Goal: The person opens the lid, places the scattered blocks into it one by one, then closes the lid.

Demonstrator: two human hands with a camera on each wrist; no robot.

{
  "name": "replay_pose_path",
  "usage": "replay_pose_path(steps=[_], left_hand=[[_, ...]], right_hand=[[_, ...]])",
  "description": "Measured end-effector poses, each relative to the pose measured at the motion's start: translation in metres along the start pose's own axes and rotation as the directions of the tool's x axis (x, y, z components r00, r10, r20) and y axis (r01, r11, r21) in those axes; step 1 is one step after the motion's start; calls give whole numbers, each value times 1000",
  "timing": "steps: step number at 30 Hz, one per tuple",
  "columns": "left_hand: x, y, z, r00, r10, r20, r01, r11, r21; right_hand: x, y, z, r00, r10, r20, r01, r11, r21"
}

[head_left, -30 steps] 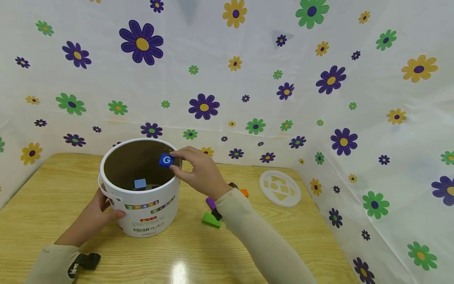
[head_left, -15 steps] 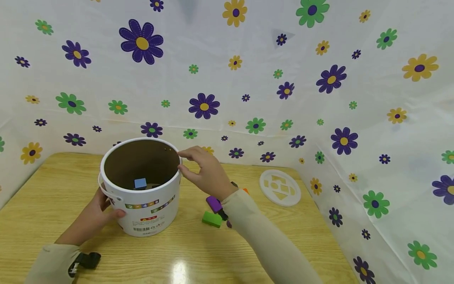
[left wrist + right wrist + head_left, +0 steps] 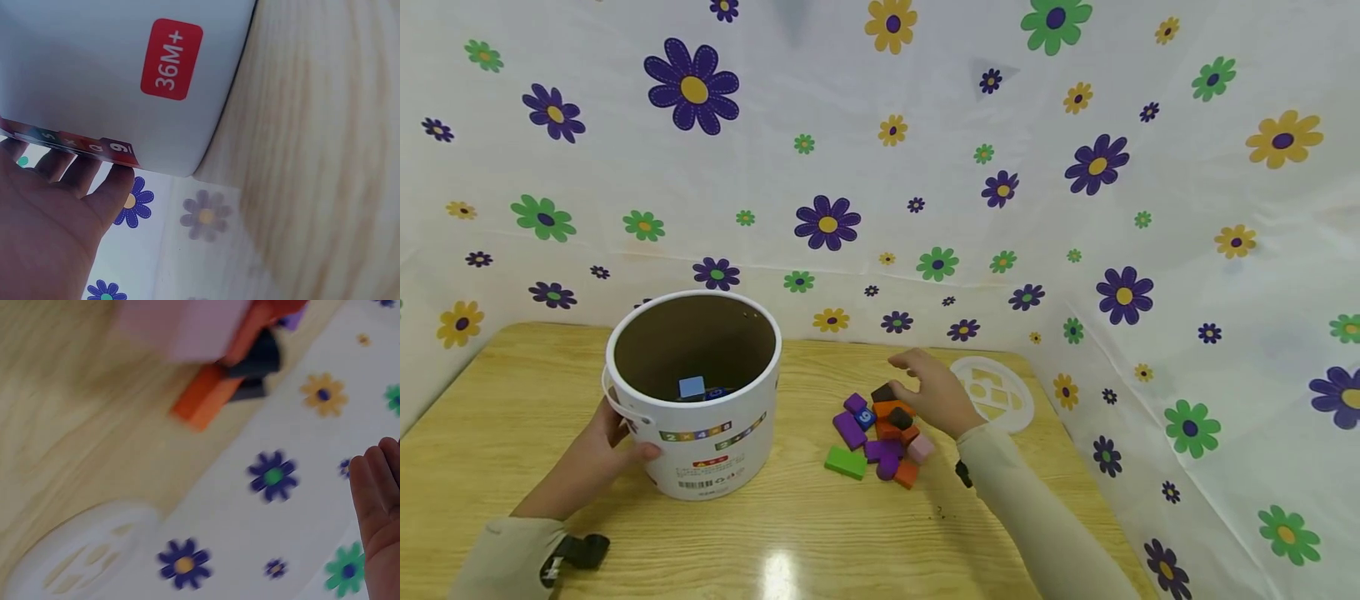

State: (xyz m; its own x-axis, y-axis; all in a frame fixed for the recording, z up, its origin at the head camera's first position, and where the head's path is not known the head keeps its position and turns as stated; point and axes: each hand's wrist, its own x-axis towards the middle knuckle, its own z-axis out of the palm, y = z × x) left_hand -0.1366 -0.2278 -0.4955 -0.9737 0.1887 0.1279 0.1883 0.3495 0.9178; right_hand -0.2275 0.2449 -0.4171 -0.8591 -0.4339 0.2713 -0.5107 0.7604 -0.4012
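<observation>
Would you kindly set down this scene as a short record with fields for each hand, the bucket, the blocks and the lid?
left hand: holds the side of the white bucket
right hand: fingers relaxed, over the pile of blocks, holding nothing
bucket: upright, open, a light blue cube inside
blocks: purple, orange, green, pink and dark pieces heaped right of the bucket
lid: white, with shape cut-outs, flat on the wooden table, beyond the right hand

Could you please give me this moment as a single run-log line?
left hand: holds white bucket | right hand: open, over block pile | lid: flat on table
</observation>
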Motion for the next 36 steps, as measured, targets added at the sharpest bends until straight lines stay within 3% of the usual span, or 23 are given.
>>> replay_pose_path(steps=[6, 14, 24, 31, 36], left_hand=[[0, 0, 1, 1000, -11, -1, 11, 1000, 6], [0, -2, -1, 1000, -7, -3, 7, 1000, 9], [0, -1, 1, 1000, 18, -3, -18, 1000, -7], [0, -2, 1, 1000, 13, -8, -13, 1000, -4], [0, -1, 0, 1000, 7, -9, -7, 1000, 2]], right_hand=[[-22, 45, -5, 989, 130, 65, -128, 991, -28], [-33, 72, 7, 968, 197, 152, -198, 980, -10], [-28, 79, 26, 943, 212, 258, -207, 977, -48], [-25, 79, 32, 945, 204, 257, -174, 976, -133], [-26, 78, 34, 945, 235, 226, -200, 965, -168]])
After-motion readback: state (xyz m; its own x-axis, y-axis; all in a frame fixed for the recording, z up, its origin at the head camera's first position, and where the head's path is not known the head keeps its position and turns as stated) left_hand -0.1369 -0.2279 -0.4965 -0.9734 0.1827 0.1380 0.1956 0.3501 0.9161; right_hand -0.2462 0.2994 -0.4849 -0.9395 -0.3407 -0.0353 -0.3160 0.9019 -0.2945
